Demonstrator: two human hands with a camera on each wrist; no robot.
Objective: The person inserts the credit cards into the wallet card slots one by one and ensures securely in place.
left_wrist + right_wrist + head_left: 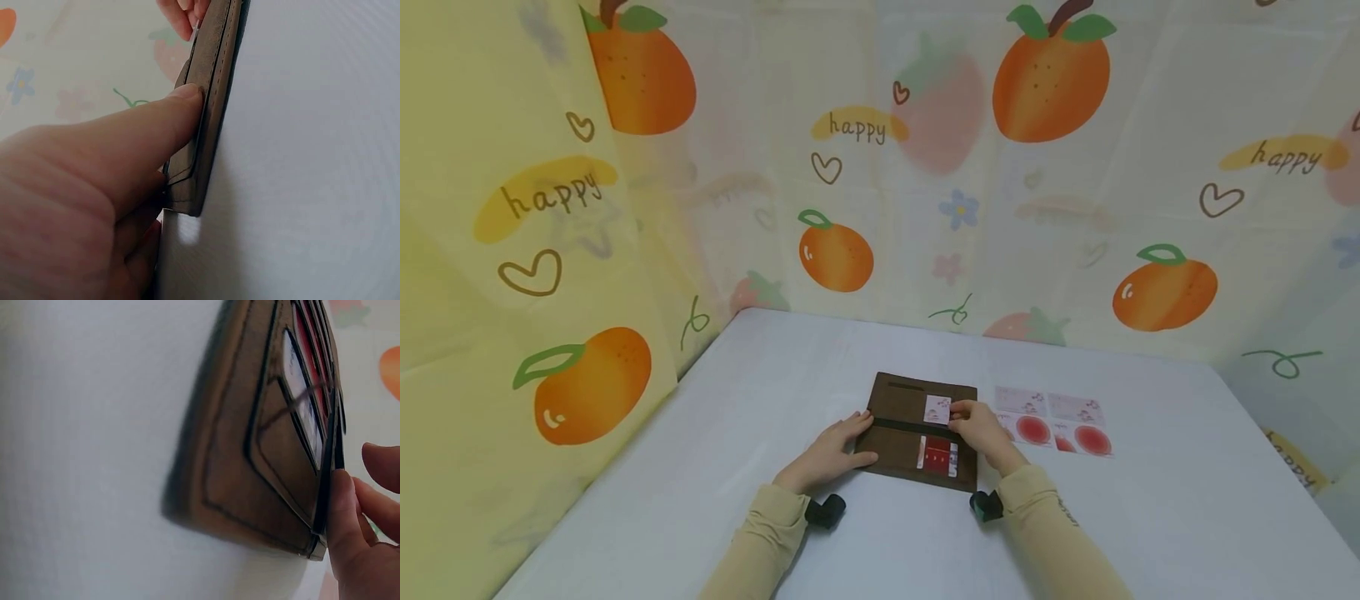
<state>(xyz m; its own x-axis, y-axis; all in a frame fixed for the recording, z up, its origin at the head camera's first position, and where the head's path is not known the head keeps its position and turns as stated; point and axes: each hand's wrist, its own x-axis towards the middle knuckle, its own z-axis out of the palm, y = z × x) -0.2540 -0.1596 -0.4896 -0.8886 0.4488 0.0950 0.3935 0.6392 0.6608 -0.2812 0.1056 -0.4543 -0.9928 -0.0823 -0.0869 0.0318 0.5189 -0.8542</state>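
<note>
A brown wallet (895,458) lies open between two hands, the left hand (831,450) resting extended fingers on it, apparently for steadiness; the right hand (981,432), fingers bent, reaches a pale card (936,409), grip unclear. Printed cards (1033,429) lie right of that hand on the table (662,517).

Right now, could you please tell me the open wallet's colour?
The wallet is dark brown; the head view shows it best.

The brown wallet (898,403) lies open, holding cards (937,457).
</note>
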